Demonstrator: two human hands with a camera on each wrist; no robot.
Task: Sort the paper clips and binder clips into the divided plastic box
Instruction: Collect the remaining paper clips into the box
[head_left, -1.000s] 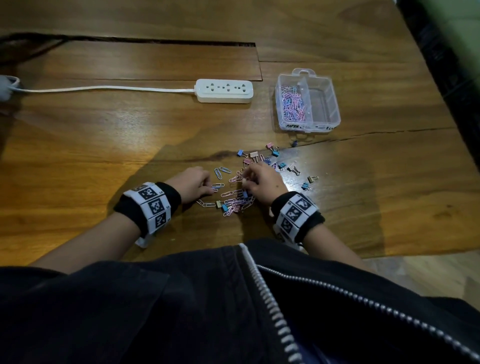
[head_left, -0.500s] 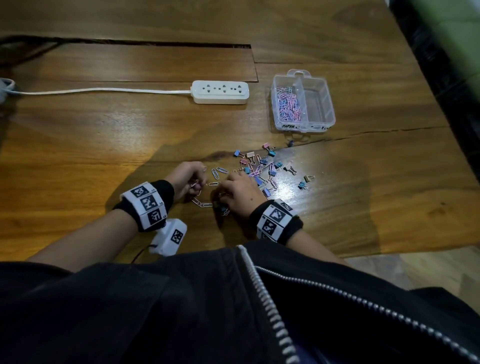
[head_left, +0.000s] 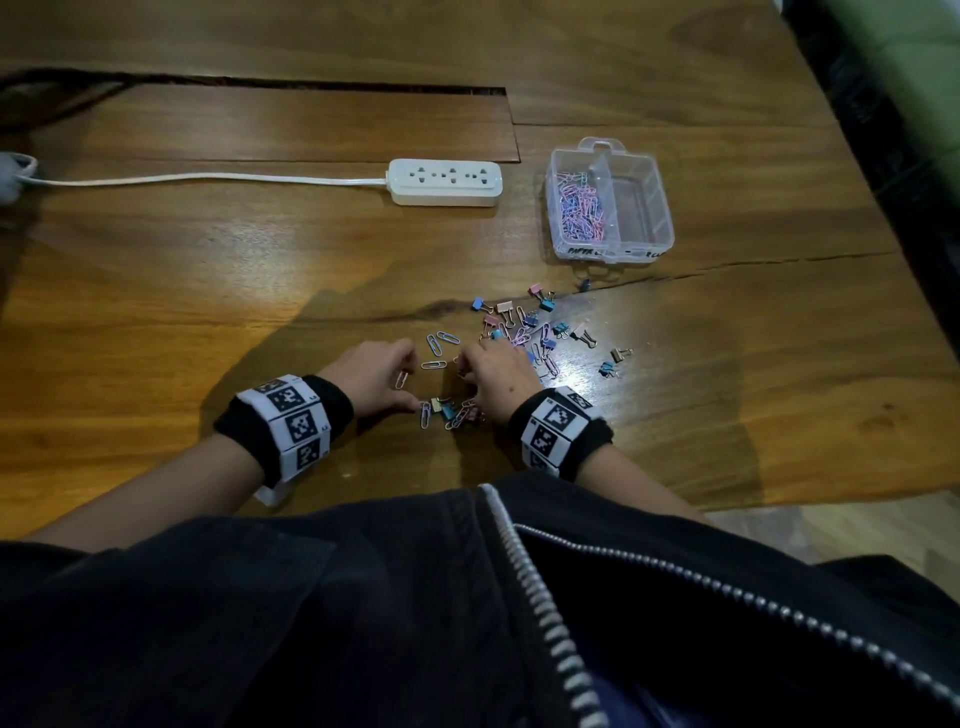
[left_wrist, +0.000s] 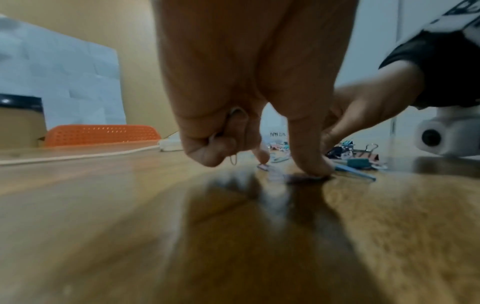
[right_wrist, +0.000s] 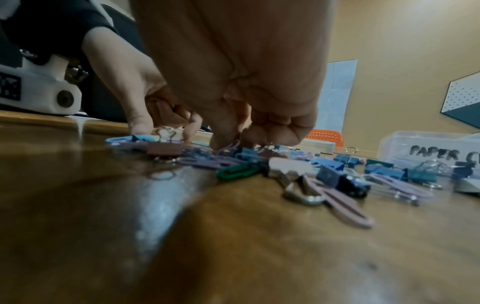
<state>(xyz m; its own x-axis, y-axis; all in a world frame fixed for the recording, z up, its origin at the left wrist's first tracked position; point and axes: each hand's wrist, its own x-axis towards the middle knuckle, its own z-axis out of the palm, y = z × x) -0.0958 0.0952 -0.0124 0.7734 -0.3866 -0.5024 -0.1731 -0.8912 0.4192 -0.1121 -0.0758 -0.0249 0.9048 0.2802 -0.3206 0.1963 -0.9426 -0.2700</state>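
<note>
Right hand: shifted toward frame right since earlier, fingers curled pinching wire clips at centre. Left hand: curled, pinching one pink clip, long axis near-vertical. Box: clear plastic, upper right.

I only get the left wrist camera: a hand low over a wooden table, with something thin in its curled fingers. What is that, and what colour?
Observer: By the head view, the left hand holds a pink paper clip.
Operator: Is anything in the box yet?
Observer: Head view again: the divided plastic box has a heap of paper clips, pink and blue, in its left compartment. The right one looks empty.
Operator: And the other hand?
Observer: The right wrist view shows the right hand with its fingers curled down among the loose clips. Whether they pinch one is unclear.
</note>
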